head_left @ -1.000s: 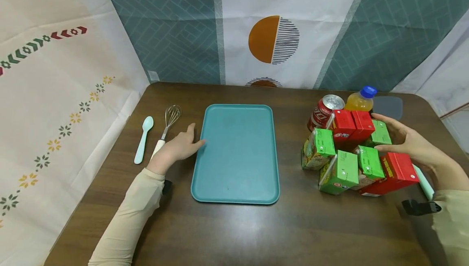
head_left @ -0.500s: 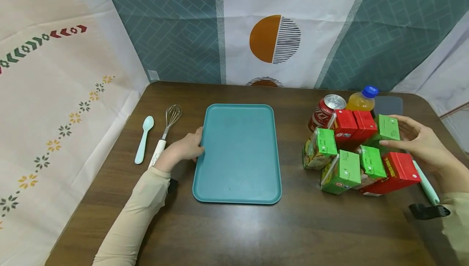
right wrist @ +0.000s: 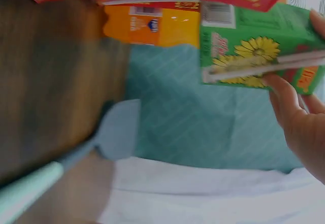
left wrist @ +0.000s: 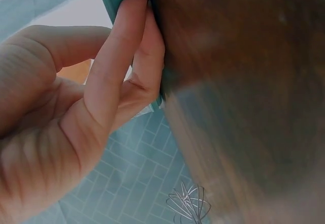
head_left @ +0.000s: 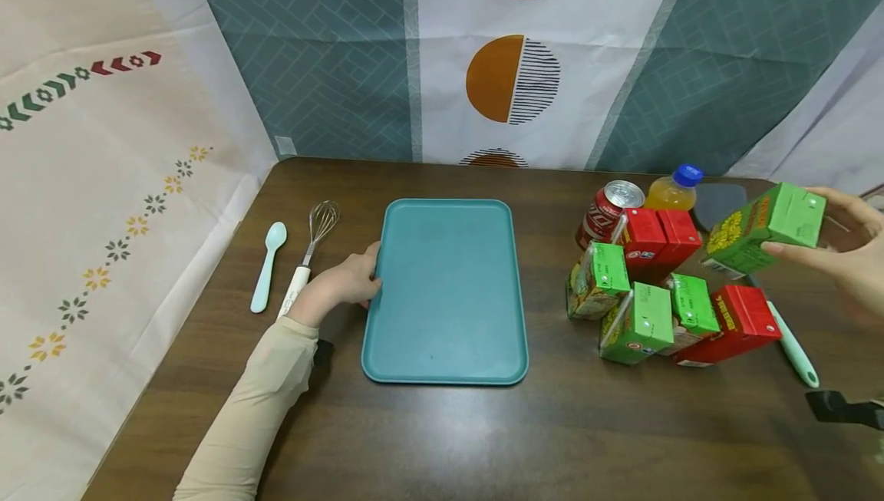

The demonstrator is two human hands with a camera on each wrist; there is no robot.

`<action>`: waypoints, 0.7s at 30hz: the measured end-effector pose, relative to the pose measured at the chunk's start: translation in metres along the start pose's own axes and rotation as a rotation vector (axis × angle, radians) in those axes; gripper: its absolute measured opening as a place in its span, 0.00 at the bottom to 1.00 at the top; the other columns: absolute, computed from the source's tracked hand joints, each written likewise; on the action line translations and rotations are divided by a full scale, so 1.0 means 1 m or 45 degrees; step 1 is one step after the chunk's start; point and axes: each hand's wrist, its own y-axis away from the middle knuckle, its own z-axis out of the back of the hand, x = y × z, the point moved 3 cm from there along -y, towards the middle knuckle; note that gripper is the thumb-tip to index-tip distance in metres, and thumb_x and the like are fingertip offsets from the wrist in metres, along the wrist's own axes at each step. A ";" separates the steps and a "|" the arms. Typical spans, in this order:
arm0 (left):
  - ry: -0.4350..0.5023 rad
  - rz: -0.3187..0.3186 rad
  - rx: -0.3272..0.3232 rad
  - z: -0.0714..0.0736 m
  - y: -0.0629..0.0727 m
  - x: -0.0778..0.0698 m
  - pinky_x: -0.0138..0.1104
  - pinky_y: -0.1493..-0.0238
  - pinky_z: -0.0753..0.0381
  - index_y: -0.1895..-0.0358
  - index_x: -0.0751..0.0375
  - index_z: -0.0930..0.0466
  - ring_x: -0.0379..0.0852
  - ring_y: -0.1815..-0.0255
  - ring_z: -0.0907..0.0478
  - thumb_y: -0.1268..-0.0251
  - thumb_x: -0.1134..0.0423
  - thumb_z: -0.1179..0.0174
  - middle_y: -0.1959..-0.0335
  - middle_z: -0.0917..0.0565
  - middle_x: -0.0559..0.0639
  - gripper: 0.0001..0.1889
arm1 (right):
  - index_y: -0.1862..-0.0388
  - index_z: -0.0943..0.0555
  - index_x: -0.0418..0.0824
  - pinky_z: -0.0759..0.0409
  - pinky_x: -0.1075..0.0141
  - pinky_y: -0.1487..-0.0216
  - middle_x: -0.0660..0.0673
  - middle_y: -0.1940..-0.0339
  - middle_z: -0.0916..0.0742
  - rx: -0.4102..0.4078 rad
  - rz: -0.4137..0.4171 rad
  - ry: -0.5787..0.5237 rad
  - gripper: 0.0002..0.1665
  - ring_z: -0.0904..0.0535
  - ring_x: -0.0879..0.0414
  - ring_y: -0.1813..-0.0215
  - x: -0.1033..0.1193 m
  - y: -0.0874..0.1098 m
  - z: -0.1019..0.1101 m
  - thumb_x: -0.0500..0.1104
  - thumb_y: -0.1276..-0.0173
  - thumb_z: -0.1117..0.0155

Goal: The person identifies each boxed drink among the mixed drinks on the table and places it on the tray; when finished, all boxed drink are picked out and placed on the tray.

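Observation:
In the head view my left hand (head_left: 343, 281) grips the left rim of a teal rectangular tray (head_left: 445, 294) lying flat on the table. The left wrist view has its fingertips (left wrist: 133, 10) at the tray's edge. On the far right my right hand (head_left: 852, 244) holds a green juice box (head_left: 776, 225), tilted and raised above the table, between thumb and fingers. A straw runs along the side of this juice box (right wrist: 254, 56) in the right wrist view. Left of it stand several other juice boxes, green ones (head_left: 642, 324) and red ones (head_left: 742, 321).
Behind the boxes stand a red soda can (head_left: 608, 213) and an orange drink bottle (head_left: 671, 192) with a blue cap. A spatula (head_left: 794, 347) lies to their right. A whisk (head_left: 298, 286) and a pale spoon (head_left: 268, 267) lie left of the tray. Patterned cloth hangs behind the table.
My right hand has taken hold of the green juice box, lifted it from the group and moved it right. My left hand has closed its fingers at the tray's rim.

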 end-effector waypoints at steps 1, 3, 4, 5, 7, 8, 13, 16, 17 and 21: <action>0.000 -0.002 -0.001 -0.001 0.000 0.000 0.35 0.73 0.21 0.29 0.76 0.68 0.46 0.79 0.20 0.33 0.70 0.53 0.68 0.21 0.63 0.38 | 0.36 0.31 0.36 0.30 0.81 0.51 0.52 0.47 0.22 -0.027 0.048 -0.031 0.42 0.26 0.65 0.49 0.006 0.000 -0.001 0.12 0.51 0.45; 0.003 -0.003 -0.001 -0.002 0.000 -0.001 0.35 0.73 0.21 0.29 0.75 0.68 0.46 0.79 0.20 0.33 0.70 0.53 0.69 0.21 0.62 0.38 | 0.37 0.31 0.33 0.31 0.81 0.49 0.50 0.47 0.21 -0.071 0.130 -0.058 0.42 0.27 0.62 0.47 0.019 -0.002 -0.005 0.11 0.53 0.47; 0.005 -0.002 -0.001 -0.002 0.000 -0.001 0.35 0.73 0.21 0.29 0.75 0.68 0.46 0.79 0.20 0.33 0.70 0.53 0.69 0.21 0.62 0.38 | 0.37 0.31 0.32 0.31 0.80 0.49 0.49 0.47 0.21 -0.083 0.160 -0.090 0.42 0.27 0.61 0.46 0.025 -0.002 -0.007 0.11 0.54 0.48; 0.006 -0.002 0.000 -0.003 0.000 -0.001 0.35 0.73 0.21 0.29 0.75 0.68 0.46 0.79 0.20 0.33 0.70 0.53 0.69 0.21 0.62 0.38 | 0.37 0.31 0.31 0.30 0.80 0.50 0.48 0.47 0.21 -0.088 0.181 -0.133 0.42 0.27 0.60 0.46 0.031 -0.003 -0.010 0.10 0.54 0.48; 0.009 -0.011 0.004 -0.003 -0.001 -0.001 0.35 0.73 0.21 0.29 0.75 0.69 0.46 0.79 0.20 0.33 0.70 0.53 0.69 0.21 0.62 0.38 | 0.38 0.31 0.30 0.29 0.79 0.51 0.46 0.47 0.21 -0.090 0.214 -0.197 0.42 0.27 0.58 0.45 0.044 -0.004 -0.018 0.10 0.56 0.49; 0.006 -0.012 0.006 -0.003 -0.001 -0.001 0.35 0.73 0.21 0.29 0.75 0.69 0.46 0.79 0.20 0.33 0.70 0.54 0.70 0.21 0.62 0.38 | 0.37 0.31 0.30 0.28 0.79 0.51 0.45 0.46 0.22 -0.081 0.218 -0.220 0.43 0.28 0.57 0.45 0.050 -0.004 -0.023 0.10 0.56 0.49; -0.007 -0.013 0.005 0.000 -0.001 0.001 0.35 0.73 0.21 0.29 0.75 0.69 0.46 0.79 0.21 0.32 0.70 0.54 0.69 0.21 0.63 0.38 | 0.38 0.33 0.26 0.21 0.74 0.54 0.37 0.43 0.24 -0.054 0.170 -0.454 0.43 0.26 0.50 0.44 0.085 0.000 -0.060 0.08 0.58 0.47; -0.010 -0.015 0.006 0.001 -0.001 0.003 0.35 0.72 0.21 0.29 0.76 0.69 0.46 0.78 0.20 0.32 0.70 0.54 0.68 0.22 0.64 0.38 | 0.40 0.32 0.22 0.20 0.69 0.53 0.33 0.43 0.25 -0.085 0.143 -0.587 0.42 0.25 0.46 0.45 0.101 0.004 -0.090 0.07 0.60 0.46; -0.008 -0.016 0.008 0.001 -0.002 0.003 0.35 0.71 0.21 0.29 0.76 0.69 0.46 0.78 0.20 0.32 0.70 0.54 0.68 0.22 0.64 0.38 | 0.41 0.32 0.23 0.19 0.68 0.54 0.33 0.43 0.24 -0.099 0.139 -0.595 0.42 0.25 0.46 0.46 0.105 0.006 -0.099 0.07 0.61 0.45; -0.004 -0.014 0.019 0.000 -0.004 0.003 0.35 0.70 0.21 0.29 0.76 0.69 0.46 0.78 0.20 0.32 0.70 0.54 0.68 0.22 0.63 0.38 | 0.42 0.31 0.22 0.19 0.64 0.54 0.33 0.46 0.22 -0.057 0.160 -0.668 0.43 0.24 0.45 0.48 0.113 0.008 -0.137 0.06 0.63 0.44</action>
